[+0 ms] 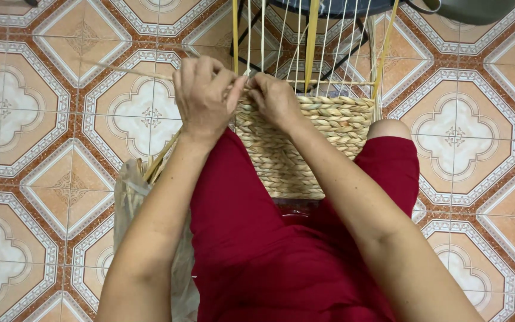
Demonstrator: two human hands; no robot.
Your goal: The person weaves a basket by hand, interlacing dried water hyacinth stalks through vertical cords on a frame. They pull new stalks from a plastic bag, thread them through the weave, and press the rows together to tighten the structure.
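**Pinching at the rim: both hands meet on the basket's left corner**

Working right at the top edge now, the left hand (205, 95) and the right hand (276, 98) sit almost touching, knuckles up, above the half-woven basket of pale braided straw (305, 146) propped on the lap. The left grip is curled tight, fingers closed on a thin pale straw strand (120, 70) that trails off to the far left over the patterned tile floor (37, 149). The right grip is bunched shut too, pressed onto the weave at the rim, though exactly which fibre it has I cannot tell.

The key relation: the working spot lies between the two hands, at the left end of the rim, and the strand's long axis runs left-to-right, feeding in from the left hand's side. That hand is the one holding it.

The count: one basket, two hands, one loose strand in the grip. Thin pale upright stakes (329, 48) rise from the rim toward the far side, roughly a dozen, with three broader yellow ones among them. A clear plastic bag of spare straw (132, 191) sits near left, beside the red-clad thigh (257, 250).
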